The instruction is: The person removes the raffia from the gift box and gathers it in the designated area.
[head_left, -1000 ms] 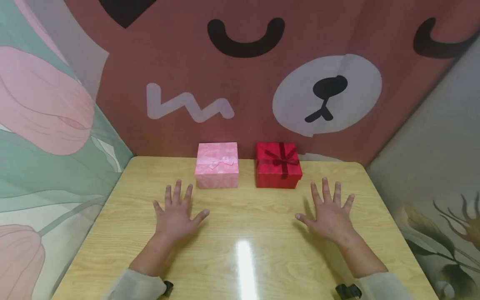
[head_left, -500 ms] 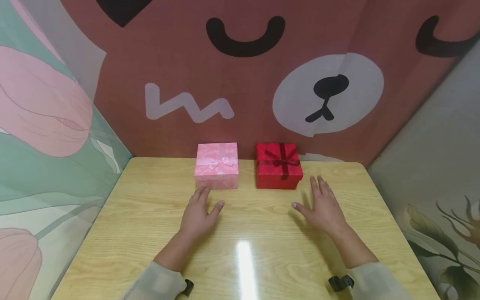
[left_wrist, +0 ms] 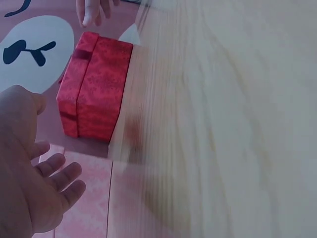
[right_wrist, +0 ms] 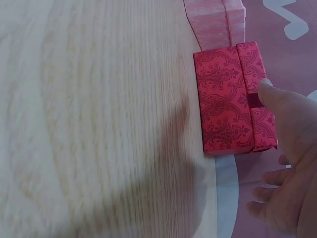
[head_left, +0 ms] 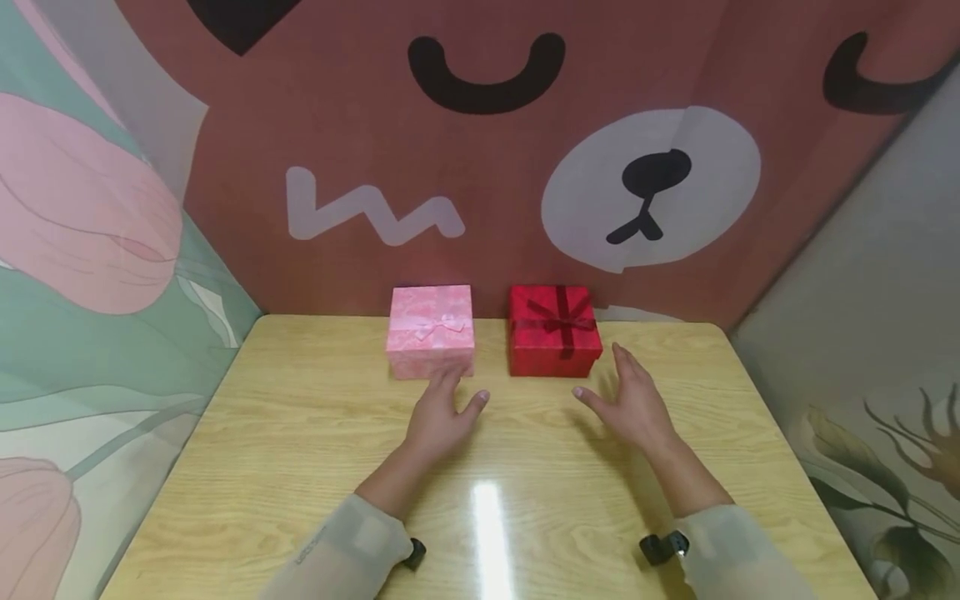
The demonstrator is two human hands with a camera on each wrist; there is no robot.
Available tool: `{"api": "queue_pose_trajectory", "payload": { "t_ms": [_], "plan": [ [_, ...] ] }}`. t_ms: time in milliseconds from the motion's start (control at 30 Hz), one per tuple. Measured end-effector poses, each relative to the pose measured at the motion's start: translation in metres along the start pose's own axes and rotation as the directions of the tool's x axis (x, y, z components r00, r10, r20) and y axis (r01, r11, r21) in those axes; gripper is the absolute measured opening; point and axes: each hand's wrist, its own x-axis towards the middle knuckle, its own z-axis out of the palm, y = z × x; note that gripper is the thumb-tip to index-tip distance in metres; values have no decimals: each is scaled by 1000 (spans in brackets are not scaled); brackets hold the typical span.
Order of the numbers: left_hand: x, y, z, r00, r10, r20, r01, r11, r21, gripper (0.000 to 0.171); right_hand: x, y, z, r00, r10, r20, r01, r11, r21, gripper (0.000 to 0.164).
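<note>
Near the table's back edge stand two lidded gift boxes, a pink one (head_left: 431,323) with a pale bow and, to its right, a red one (head_left: 556,325) with a dark red ribbon bow. My left hand (head_left: 444,417) is in front of the pink box, fingertips overlapping its lower front edge in the head view, thumb spread toward the red box. Off the right front corner of the red box is my right hand (head_left: 632,402), fingers extended along its right side and thumb apart in front. In both wrist views the fingers are loosely bent and hold nothing.
A light wood table (head_left: 300,433) carries the boxes. Behind it rises a reddish-brown wall hanging (head_left: 360,108) with a bear face. A flower-printed hanging (head_left: 90,200) flanks the left, a grey one (head_left: 862,275) the right. Both sleeves have small black devices at the wrists.
My left hand has moved right and forward, from left of the pink box to its front. My right hand has shifted slightly left toward the red box. Spread fingers have drawn together; the boxes stay put.
</note>
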Motion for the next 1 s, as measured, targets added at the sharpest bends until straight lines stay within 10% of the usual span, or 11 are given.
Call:
{"api": "queue_pose_trajectory", "payload": {
  "t_ms": [333,567,1000],
  "plan": [
    [17,10,18,999,-42,31,46,989,-139,62,11,-1,3,999,36,5,-36,998,52,117],
    [30,21,35,997,-63,48,76,929,-362,65,21,0,7,999,50,-8,-49,991,125,115],
    [58,33,54,994,-104,44,113,917,-383,72,41,2,15,998,54,11,-54,945,323,109]
  ]
}}
